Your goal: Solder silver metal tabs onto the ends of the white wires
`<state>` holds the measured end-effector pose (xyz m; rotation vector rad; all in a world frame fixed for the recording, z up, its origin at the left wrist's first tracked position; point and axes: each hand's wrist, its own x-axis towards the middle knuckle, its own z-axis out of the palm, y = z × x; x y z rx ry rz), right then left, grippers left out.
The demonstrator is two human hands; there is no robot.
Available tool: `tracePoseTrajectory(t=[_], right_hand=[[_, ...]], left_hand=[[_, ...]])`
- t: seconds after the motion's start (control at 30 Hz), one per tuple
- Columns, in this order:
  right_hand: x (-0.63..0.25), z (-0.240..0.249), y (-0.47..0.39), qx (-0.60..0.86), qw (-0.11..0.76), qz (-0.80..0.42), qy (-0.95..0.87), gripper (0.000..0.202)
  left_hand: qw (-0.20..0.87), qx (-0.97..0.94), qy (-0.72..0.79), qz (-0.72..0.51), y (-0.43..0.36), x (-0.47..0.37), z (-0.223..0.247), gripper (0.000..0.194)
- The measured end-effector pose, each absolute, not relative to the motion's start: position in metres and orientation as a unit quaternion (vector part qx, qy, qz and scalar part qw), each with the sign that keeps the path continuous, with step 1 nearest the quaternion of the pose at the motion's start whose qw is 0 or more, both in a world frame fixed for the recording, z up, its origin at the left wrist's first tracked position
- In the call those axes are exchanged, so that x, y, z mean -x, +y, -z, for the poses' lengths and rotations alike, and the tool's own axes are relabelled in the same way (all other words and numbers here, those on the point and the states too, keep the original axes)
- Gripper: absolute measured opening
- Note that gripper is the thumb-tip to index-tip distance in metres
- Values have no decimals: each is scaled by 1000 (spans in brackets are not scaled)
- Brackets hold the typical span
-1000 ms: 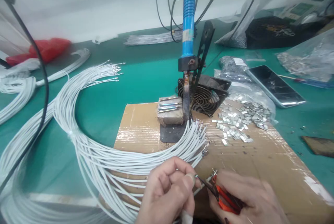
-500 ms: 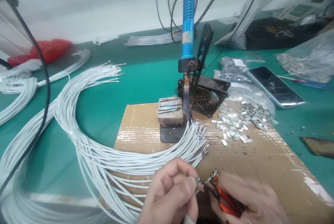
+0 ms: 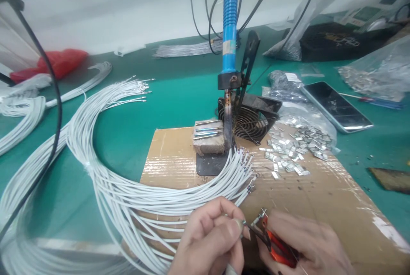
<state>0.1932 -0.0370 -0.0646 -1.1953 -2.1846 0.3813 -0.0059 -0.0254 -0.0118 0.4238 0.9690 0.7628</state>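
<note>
Step (judged): L hand (image 3: 213, 236) pinching wire tip (image 3: 244, 222) over cardboard (image 3: 320, 206), pliers (image 3: 278, 249) nose right by it, R hand (image 3: 304, 236) clamped on org. handles; nose grip unclear | next needs steady pinch, nose aligned | grn bench (image 3: 179, 104), L–R: wht wire bundle (image 3: 160, 192), soldering iron (image 3: 229, 59), fan (image 3: 251, 119), metal tabs (image 3: 288, 165), phone (image 3: 336, 106) | wht wall (image 3: 112, 14) behind

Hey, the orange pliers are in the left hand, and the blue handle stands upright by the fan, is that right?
Not quite: the head view shows the orange pliers in the right hand, not the left hand. The blue handle does stand upright by the fan.
</note>
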Motion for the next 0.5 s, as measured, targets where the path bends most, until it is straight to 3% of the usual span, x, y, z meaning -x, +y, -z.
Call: tracePoseTrajectory(t=[0.23, 0.5], right_hand=[[-180, 71, -40, 475, 364, -135, -790, 29], [-209, 79, -34, 598, 479, -164, -621, 53]], left_hand=[[781, -214, 455, -371, -23, 2, 13, 44], [759, -224, 466, -396, -26, 5, 25, 41]])
